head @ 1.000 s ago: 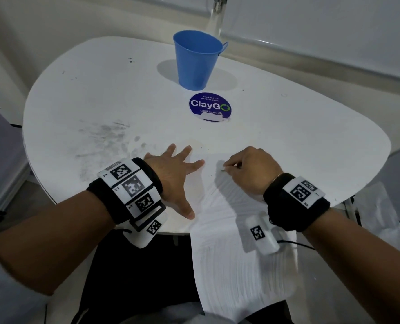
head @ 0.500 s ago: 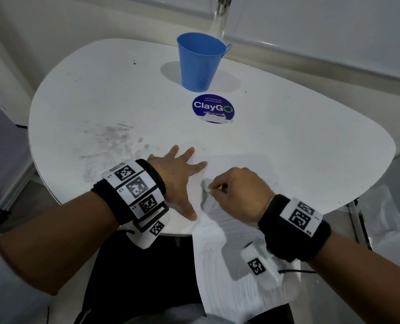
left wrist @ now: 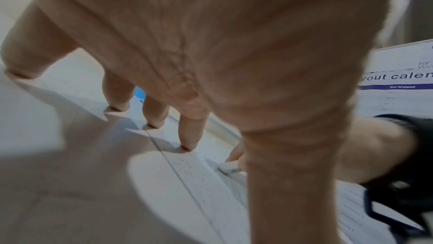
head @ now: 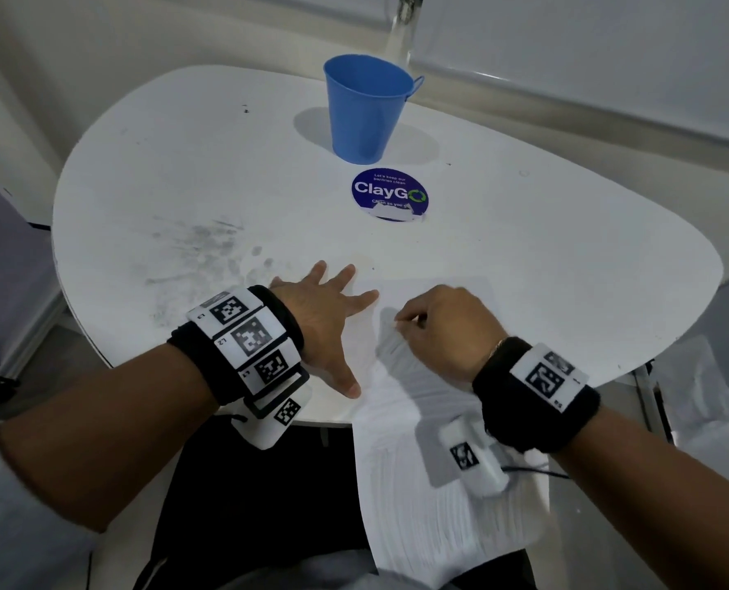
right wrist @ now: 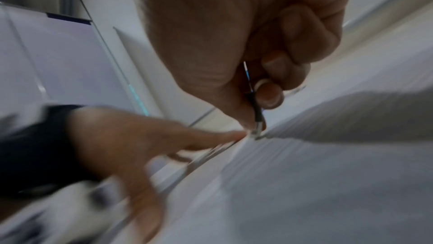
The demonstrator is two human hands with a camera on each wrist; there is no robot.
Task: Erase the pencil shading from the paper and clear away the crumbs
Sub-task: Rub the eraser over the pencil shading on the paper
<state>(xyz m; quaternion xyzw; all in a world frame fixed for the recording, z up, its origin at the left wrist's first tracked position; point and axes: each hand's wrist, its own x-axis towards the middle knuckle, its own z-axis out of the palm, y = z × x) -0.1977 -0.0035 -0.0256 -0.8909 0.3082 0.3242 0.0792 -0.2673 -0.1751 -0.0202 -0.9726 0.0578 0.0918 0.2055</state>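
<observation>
Erasing along the near-left part of the sheet

Over the last second my right hand (head: pixel 443 330) had slid nearer the table (head: pixel 524 257) edge, so rubbing continued. Its fingers (right wrist: pixel 269 94) pinched a slim black-and-white eraser stick (right wrist: pixel 256 116), tip on the white shaded paper (head: pixel 430 504); my left hand (head: pixel 324 321), fingers spread flat, pinned the paper's left edge.

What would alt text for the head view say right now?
A person's right hand pinches a small eraser against a sheet of paper overhanging a white table, while the left hand lies flat beside it. A blue cup stands at the far side.
</observation>
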